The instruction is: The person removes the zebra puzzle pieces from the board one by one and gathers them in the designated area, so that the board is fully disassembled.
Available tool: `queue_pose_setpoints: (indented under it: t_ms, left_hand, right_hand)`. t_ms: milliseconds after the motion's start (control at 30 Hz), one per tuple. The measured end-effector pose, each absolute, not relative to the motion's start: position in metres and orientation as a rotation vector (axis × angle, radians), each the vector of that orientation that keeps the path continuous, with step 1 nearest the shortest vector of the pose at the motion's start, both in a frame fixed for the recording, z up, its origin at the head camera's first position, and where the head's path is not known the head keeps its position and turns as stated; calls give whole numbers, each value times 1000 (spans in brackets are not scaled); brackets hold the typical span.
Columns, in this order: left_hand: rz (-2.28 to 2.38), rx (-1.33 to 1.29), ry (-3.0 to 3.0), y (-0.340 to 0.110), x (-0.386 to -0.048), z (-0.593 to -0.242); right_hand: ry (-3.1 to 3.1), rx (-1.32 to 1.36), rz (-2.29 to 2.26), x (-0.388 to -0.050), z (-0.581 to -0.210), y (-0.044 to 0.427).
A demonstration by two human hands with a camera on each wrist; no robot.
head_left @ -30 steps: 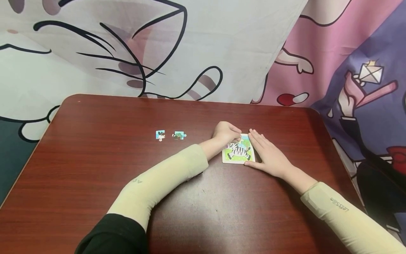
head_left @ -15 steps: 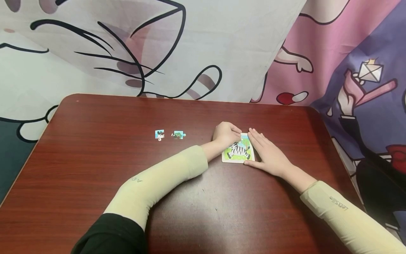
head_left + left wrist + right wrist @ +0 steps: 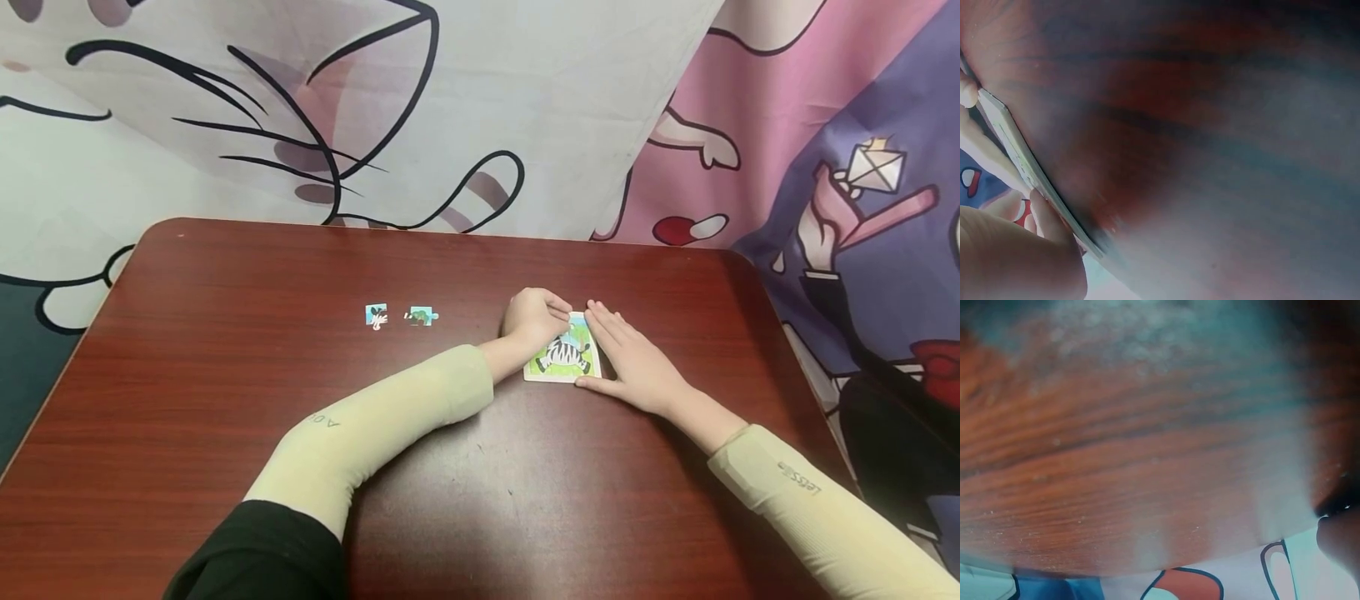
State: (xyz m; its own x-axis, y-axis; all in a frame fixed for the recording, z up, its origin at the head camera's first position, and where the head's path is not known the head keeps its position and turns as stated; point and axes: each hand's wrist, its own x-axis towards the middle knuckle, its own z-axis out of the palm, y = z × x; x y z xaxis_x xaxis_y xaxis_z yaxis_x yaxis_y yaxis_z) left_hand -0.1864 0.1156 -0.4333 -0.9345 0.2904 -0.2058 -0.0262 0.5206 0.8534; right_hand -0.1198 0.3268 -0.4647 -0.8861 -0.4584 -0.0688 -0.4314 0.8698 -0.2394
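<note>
A small square jigsaw puzzle board with a zebra picture lies on the table, partly covered by my left hand. That hand has its fingers bent over the board's upper left part. Whether a piece is between the fingertips is hidden. In the left wrist view, the thumb touches the puzzle board. My right hand lies along the board's right side, fingers straight near the top corner and thumb at the bottom corner. Two loose puzzle pieces lie to the left: a zebra-head piece and a green-and-blue piece.
The reddish-brown wooden table has rounded far corners. Behind its far edge hangs a cloth printed with cartoon figures. The right wrist view shows mostly blurred tabletop.
Both hands stay nearly in place on the board. The left hand now covers a little more of its upper left part, hiding the zebra's head. The loose pieces have not moved on the table.
</note>
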Motion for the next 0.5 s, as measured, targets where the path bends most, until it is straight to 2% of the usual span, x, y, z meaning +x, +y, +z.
queue_pose_setpoints:
  t_ms: [500]
  left_hand:
    - [1263,335,2589,121,-183,-435]
  right_hand:
    - [2925,-709,-330,-120,-464,327]
